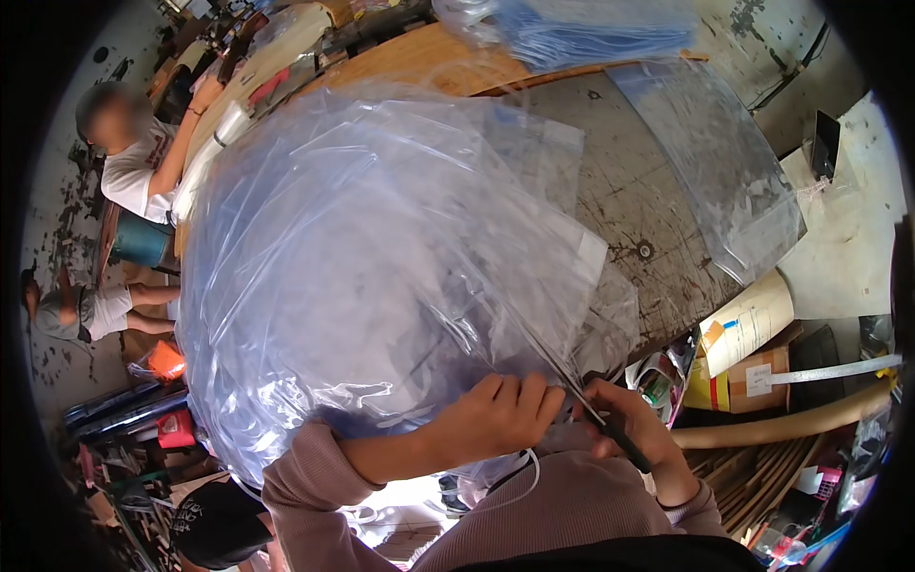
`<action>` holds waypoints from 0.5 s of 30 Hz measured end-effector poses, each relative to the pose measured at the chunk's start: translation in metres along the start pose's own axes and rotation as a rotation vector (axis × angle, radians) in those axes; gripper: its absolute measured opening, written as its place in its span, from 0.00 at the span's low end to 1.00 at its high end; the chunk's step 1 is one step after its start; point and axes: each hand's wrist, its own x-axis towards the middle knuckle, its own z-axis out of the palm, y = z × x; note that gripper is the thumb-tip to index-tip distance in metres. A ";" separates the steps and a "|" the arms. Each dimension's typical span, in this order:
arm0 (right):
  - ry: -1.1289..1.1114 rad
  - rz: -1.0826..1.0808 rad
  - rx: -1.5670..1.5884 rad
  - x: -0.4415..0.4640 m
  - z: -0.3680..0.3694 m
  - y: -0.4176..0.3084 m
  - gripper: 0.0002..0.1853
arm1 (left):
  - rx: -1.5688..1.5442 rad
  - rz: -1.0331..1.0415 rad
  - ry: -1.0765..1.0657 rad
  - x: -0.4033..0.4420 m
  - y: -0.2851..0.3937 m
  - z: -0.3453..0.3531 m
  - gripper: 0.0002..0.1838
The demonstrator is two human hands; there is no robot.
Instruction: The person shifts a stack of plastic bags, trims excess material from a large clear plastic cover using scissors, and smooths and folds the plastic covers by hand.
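Note:
A large heap of clear plastic sheets (pixel 353 229) covers much of the table in front of me. At its near edge my left hand (pixel 505 412) has its fingers curled into a grip on the plastic. Just to the right, my right hand (pixel 629 424) is closed around the dark handles of a pair of scissors (pixel 620 440). The scissors' long blades point up and left, lying against the plastic close to my left fingers. How much plastic is between the blades cannot be made out.
Blue-tinted plastic sheets (pixel 591 33) are stacked at the far edge; another clear sheet (pixel 724 162) lies at the right. A person (pixel 138 162) works at the left, with other people nearby. Cardboard boxes (pixel 748 377) stand beside the table's right edge.

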 end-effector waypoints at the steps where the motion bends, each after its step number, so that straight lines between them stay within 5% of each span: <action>1: -0.001 -0.011 0.003 0.000 0.001 -0.001 0.33 | 0.000 -0.003 0.001 0.000 0.000 0.000 0.06; 15: 0.037 0.013 -0.004 0.000 -0.006 0.002 0.32 | -0.030 -0.007 0.019 0.000 -0.004 -0.001 0.06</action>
